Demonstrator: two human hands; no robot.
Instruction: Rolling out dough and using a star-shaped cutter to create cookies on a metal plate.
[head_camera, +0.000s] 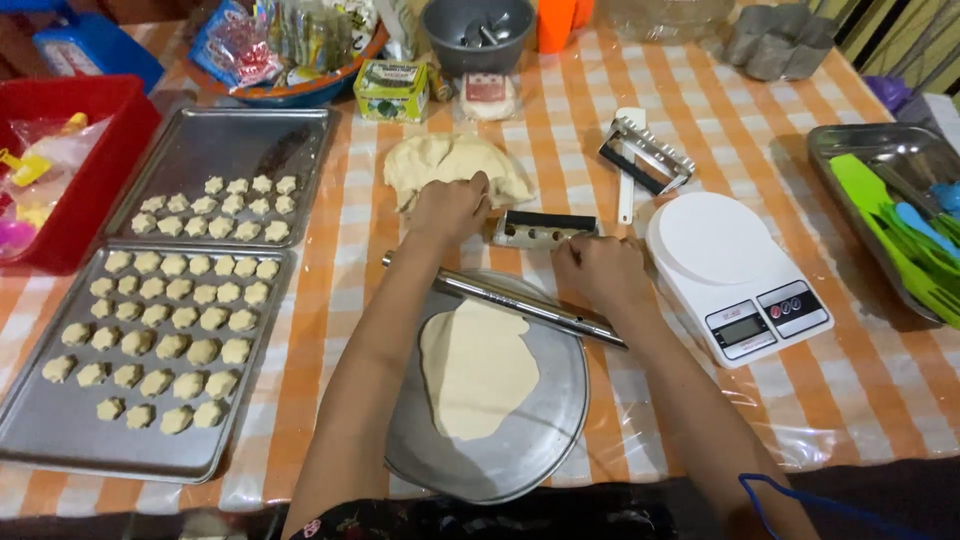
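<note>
Beyond the one round metal tray, my left hand presses one pale dough lump, fingers together, while my right hand is curled beside one steel rolling pin.

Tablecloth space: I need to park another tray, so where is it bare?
Bare cloth lies between the round pan and the lower baking tray, and near the front edge below the scale. The far edge is crowded with the bowl, packets and dough lump.
</note>
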